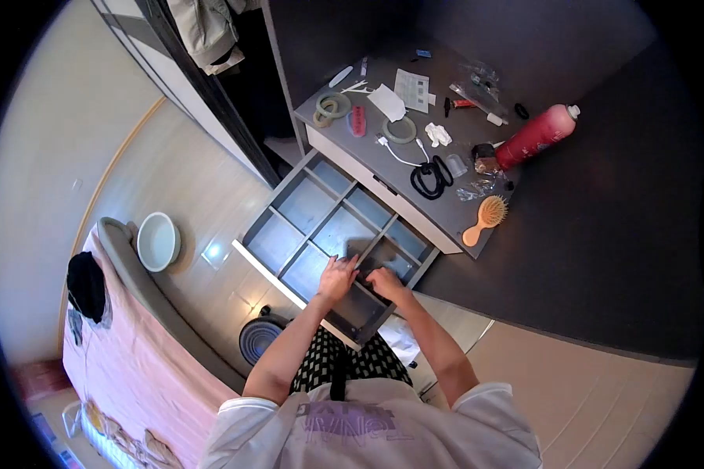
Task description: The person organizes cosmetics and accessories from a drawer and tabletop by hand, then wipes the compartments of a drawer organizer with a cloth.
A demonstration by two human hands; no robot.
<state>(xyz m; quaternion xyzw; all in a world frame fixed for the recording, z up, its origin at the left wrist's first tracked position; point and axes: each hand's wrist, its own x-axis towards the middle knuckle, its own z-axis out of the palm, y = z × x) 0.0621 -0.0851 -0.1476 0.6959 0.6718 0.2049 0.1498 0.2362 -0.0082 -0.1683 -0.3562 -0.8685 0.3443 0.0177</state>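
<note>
A drawer (272, 280) divided into several compartments is pulled out in front of me. My left hand (338, 277) rests over the drawer divider (317, 248) near the front, fingers stretched out and slightly apart. Close to its right, my right hand (386, 284) reaches into a dark compartment with its fingers curled. Whatever those fingers hold, if anything, is hidden from above. The compartments farther back have pale, shiny bottoms.
On the desktop (446, 74) above the drawer are a wooden hairbrush (489, 217), a red spray can (536, 137), a black-and-white cable (430, 176), tape rolls (332, 106) and papers (411, 90). A white basin (158, 241) stands on the floor by a pink-covered bed (137, 344).
</note>
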